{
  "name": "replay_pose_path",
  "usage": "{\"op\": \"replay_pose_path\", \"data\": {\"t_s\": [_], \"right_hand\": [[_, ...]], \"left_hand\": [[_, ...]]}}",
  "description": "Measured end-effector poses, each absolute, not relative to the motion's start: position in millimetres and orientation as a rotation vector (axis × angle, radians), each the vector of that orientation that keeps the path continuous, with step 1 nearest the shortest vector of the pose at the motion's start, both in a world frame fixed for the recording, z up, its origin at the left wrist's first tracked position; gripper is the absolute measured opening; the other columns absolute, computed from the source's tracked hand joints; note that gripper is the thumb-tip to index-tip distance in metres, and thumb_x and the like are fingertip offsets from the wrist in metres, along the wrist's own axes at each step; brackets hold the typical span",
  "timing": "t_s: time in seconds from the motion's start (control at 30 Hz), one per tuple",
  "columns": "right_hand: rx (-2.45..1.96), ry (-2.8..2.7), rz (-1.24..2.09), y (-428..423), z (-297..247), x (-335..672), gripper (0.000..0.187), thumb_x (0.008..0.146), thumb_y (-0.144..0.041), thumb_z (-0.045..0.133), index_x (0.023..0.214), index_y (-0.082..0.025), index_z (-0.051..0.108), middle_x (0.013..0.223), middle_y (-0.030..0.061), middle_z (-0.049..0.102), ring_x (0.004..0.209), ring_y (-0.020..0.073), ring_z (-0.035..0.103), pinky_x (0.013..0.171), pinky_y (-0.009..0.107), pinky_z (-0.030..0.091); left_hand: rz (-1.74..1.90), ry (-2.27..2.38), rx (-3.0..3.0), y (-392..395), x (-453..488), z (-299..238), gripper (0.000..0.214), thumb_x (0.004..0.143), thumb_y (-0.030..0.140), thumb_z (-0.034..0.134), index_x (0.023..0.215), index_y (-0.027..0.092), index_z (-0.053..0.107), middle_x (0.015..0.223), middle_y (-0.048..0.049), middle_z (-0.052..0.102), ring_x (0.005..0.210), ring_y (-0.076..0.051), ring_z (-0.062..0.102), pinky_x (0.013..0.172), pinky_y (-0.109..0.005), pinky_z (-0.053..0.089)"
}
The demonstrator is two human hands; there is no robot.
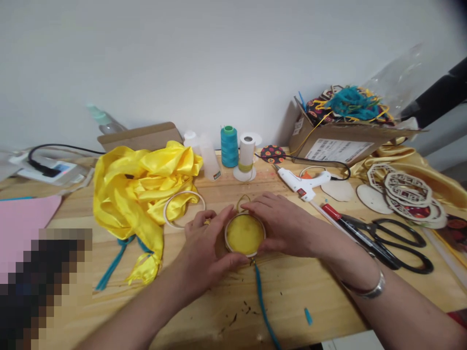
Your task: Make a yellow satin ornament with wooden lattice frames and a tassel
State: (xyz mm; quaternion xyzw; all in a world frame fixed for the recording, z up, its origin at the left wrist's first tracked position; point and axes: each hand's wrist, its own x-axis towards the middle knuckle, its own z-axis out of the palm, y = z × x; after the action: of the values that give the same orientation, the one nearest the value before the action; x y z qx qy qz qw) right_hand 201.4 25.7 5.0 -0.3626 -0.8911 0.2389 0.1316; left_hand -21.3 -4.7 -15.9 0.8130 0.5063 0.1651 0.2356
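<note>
Between my hands is a small round hoop ornament (245,234) with a pale rim and a yellow centre. My left hand (213,243) grips its left edge, thumb at the bottom and fingers at the upper left. My right hand (279,223) curls round its right side, with fingertips near the top. A loop of olive cord (242,200) sticks out above the hoop. From its lower edge a teal cord (263,301) trails towards the table's front. A bare pale ring (185,193) lies just beyond my left hand, partly over yellow satin cloth (142,180).
A white glue gun (303,183), a red-capped marker (359,236) and black scissors (399,236) lie to the right. Cut-out wooden frames (404,187) lie beyond them. A teal thread spool (229,148) and a cardboard box (328,141) stand at the back.
</note>
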Motion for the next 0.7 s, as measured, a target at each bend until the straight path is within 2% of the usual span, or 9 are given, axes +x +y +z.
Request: {"op": "replay_pose_path", "data": {"t_s": [0.13, 0.33, 0.53, 0.7], "right_hand": [[-1.043, -2.589, 0.694, 25.4, 5.6, 201.6, 0.063, 0.071, -0.038, 0.072, 0.125, -0.019, 0.046, 0.119, 0.0106, 0.056, 0.109, 0.0253, 0.049, 0.091, 0.042, 0.037], [-1.058, -2.596, 0.681, 24.2, 6.1, 201.3, 0.061, 0.073, -0.039, 0.07, 0.125, -0.019, 0.046, 0.117, 0.0097, 0.057, 0.109, 0.0253, 0.049, 0.092, 0.042, 0.038], [-1.067, -2.599, 0.693, 22.9, 7.8, 202.3, 0.059, 0.074, -0.037, 0.07, 0.124, -0.02, 0.047, 0.116, 0.0091, 0.057, 0.108, 0.0245, 0.05, 0.091, 0.041, 0.038], [-1.098, -2.597, 0.693, 21.6, 5.8, 202.4, 0.065, 0.073, -0.037, 0.071, 0.129, -0.018, 0.043, 0.122, 0.0115, 0.054, 0.112, 0.0265, 0.048, 0.093, 0.044, 0.038]], "left_hand": [[0.585, 1.34, 2.222, -6.0, -23.3, -10.0, 0.064, 0.08, 0.04, 0.06, 0.137, 0.024, 0.034, 0.131, -0.0066, 0.054, 0.119, -0.027, 0.038, 0.101, -0.049, 0.032], [0.455, 1.383, 2.289, -6.1, -21.1, -11.7, 0.08, 0.069, 0.049, 0.069, 0.136, 0.019, 0.036, 0.122, -0.011, 0.057, 0.115, -0.031, 0.039, 0.096, -0.05, 0.035], [0.415, 1.398, 2.334, -5.7, -19.7, -17.5, 0.076, 0.07, 0.045, 0.069, 0.136, 0.024, 0.035, 0.121, -0.0081, 0.058, 0.112, -0.03, 0.041, 0.093, -0.048, 0.036], [0.427, 1.417, 2.322, -6.6, -19.1, -19.3, 0.075, 0.071, 0.045, 0.068, 0.134, 0.021, 0.036, 0.121, -0.0084, 0.06, 0.11, -0.03, 0.043, 0.091, -0.048, 0.036]]}}
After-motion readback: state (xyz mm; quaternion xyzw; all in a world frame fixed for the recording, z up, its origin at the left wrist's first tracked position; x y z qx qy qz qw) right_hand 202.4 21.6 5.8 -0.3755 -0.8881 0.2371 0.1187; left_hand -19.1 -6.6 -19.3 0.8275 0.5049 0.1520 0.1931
